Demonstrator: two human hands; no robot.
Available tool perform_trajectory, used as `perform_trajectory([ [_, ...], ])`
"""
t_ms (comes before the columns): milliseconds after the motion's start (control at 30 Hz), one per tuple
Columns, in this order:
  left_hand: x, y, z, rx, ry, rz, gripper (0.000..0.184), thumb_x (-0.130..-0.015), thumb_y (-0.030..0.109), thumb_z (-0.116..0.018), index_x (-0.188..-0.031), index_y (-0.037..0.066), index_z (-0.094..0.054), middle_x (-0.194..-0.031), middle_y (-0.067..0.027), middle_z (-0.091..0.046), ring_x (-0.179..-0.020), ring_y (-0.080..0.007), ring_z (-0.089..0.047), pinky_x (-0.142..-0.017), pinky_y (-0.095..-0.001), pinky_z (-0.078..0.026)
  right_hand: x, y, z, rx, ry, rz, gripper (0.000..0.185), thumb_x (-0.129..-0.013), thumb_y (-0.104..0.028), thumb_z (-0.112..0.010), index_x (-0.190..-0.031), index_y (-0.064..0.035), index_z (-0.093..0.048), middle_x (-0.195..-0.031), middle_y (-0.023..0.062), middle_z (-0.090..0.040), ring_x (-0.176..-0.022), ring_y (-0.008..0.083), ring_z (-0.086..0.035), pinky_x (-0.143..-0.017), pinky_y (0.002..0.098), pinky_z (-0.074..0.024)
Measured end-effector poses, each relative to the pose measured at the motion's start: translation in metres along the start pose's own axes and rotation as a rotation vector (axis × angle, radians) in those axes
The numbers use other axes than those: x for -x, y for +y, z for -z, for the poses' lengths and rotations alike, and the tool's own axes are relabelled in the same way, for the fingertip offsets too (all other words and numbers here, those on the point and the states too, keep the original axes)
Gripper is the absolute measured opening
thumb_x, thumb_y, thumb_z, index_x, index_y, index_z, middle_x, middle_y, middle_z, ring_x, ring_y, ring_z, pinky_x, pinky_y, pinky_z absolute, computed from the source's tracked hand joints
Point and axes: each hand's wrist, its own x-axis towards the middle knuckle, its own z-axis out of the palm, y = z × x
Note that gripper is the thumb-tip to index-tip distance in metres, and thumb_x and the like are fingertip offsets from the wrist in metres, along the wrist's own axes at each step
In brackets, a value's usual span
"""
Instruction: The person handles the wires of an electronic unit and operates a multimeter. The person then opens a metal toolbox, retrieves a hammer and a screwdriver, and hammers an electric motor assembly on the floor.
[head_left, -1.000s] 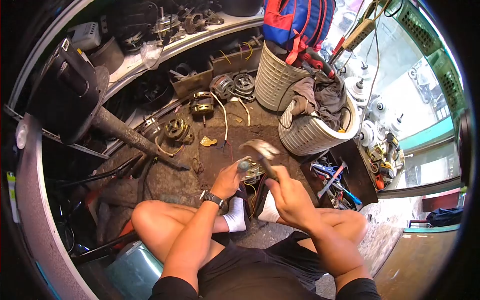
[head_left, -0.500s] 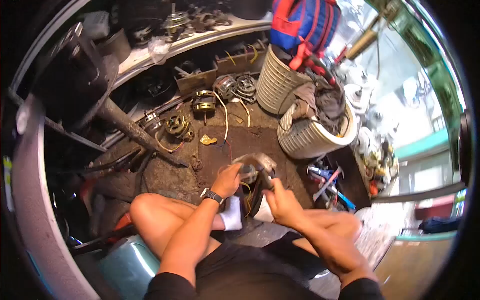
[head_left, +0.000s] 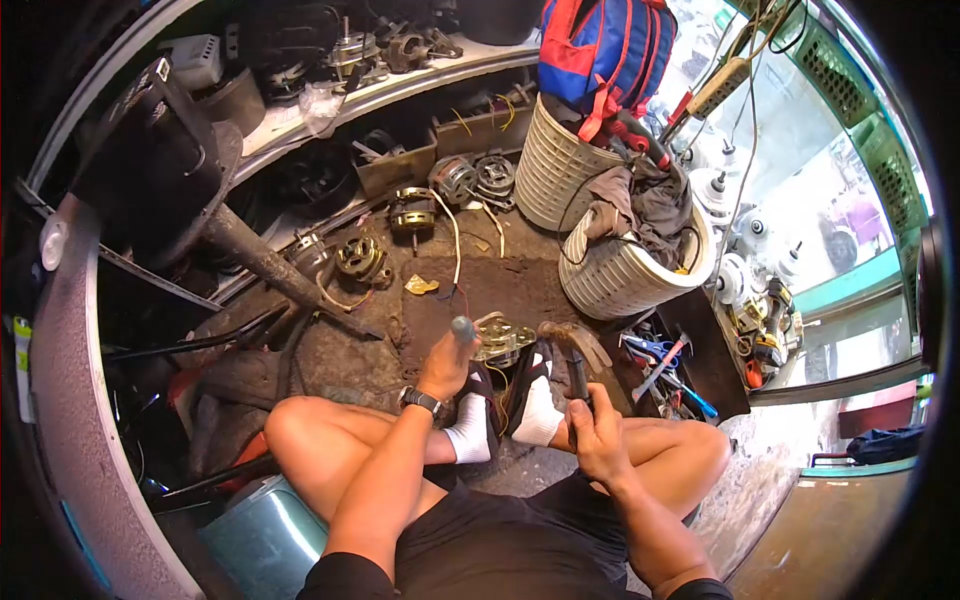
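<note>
My left hand [head_left: 447,366], with a watch at the wrist, is wrapped round a short tool whose rounded grey end [head_left: 462,326] points up. Just to its right a brass-coloured motor [head_left: 503,341] with yellow wires sits on the floor between my feet. My right hand [head_left: 598,437] grips the dark handle of a hammer [head_left: 575,345]. The hammer's head is to the right of the motor and apart from it, above my right foot.
More motors [head_left: 361,259] lie ahead on the floor. Two white baskets [head_left: 640,270] stand front right, one under a backpack [head_left: 610,55]. A tool box [head_left: 712,345] is at the right. A metal post [head_left: 265,257] slants in from the left.
The hammer in my right hand has moved right and back, away from above the motor. My left hand has shifted slightly left, and more of the motor shows.
</note>
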Motion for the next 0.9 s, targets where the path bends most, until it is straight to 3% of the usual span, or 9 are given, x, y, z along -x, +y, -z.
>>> perform_trajectory([
  [367,0.001,0.007,0.005,-0.021,-0.064,0.043,0.017,-0.103,0.01,-0.062,-0.119,0.005,-0.062,-0.098,-0.0096,-0.071,-0.092,-0.0202,-0.072,-0.082,-0.0347,-0.056,-0.022,-0.037,-0.009,0.096,-0.091,0.163,0.027,-0.109,-0.026,-0.052,-0.119,-0.0019,-0.054,-0.076,0.0159,-0.063,-0.07,0.0264,-0.064,-0.066,0.0388,-0.0488],
  [433,0.003,0.011,0.006,0.023,-0.078,0.11,0.018,-0.102,0.018,-0.061,-0.116,0.007,-0.063,-0.103,-0.0188,-0.071,-0.099,-0.0403,-0.068,-0.084,-0.0459,-0.053,-0.03,-0.043,-0.016,0.094,-0.109,0.196,0.027,-0.109,-0.026,-0.052,-0.12,-0.0018,-0.054,-0.077,0.0168,-0.063,-0.07,0.0276,-0.064,-0.066,0.0392,-0.0487],
  [633,-0.001,0.017,0.011,0.048,-0.134,0.132,0.018,-0.1,0.018,-0.063,-0.114,0.007,-0.063,-0.103,-0.0199,-0.071,-0.101,-0.0427,-0.067,-0.085,-0.0476,-0.053,-0.047,-0.043,-0.038,0.088,-0.142,0.196,0.028,-0.109,-0.028,-0.051,-0.12,-0.002,-0.054,-0.077,0.0208,-0.063,-0.072,0.035,-0.066,-0.067,0.0409,-0.0482],
  [733,0.0,0.02,0.01,0.027,-0.098,0.086,0.017,-0.099,0.016,-0.063,-0.113,0.006,-0.062,-0.103,-0.02,-0.071,-0.101,-0.0426,-0.067,-0.085,-0.0492,-0.052,-0.052,-0.05,-0.042,0.172,-0.17,0.223,0.028,-0.108,-0.028,-0.052,-0.121,-0.0029,-0.052,-0.08,0.0236,-0.065,-0.076,0.0425,-0.068,-0.067,0.0462,-0.0493],
  [833,0.002,0.032,0.016,-0.026,-0.119,0.1,0.024,-0.099,0.015,-0.063,-0.122,0.008,-0.061,-0.107,-0.0198,-0.071,-0.105,-0.042,-0.067,-0.087,-0.0494,-0.052,-0.056,-0.045,-0.041,0.488,-0.274,0.262,0.029,-0.105,-0.027,-0.056,-0.121,-0.0034,-0.05,-0.085,0.0293,-0.067,-0.084,0.0503,-0.066,-0.07,0.0576,-0.0482],
  [867,-0.001,0.037,0.016,-0.029,-0.091,0.078,0.028,-0.098,0.015,-0.064,-0.125,0.01,-0.06,-0.109,-0.0197,-0.071,-0.107,-0.0417,-0.067,-0.088,-0.049,-0.053,-0.058,-0.05,-0.038,0.494,-0.272,0.265,0.029,-0.105,-0.027,-0.056,-0.121,-0.0034,-0.05,-0.085,0.0293,-0.067,-0.084,0.0503,-0.066,-0.07,0.0576,-0.0482],
  [900,0.001,0.033,0.014,-0.1,-0.157,0.197,0.034,-0.098,0.016,-0.066,-0.131,0.012,-0.058,-0.115,-0.0197,-0.071,-0.11,-0.0411,-0.066,-0.089,-0.048,-0.053,-0.06,-0.058,-0.033,0.508,-0.296,0.253,0.029,-0.105,-0.028,-0.056,-0.12,-0.0036,-0.05,-0.083,0.0291,-0.067,-0.082,0.0504,-0.066,-0.07,0.0573,-0.0484],
])
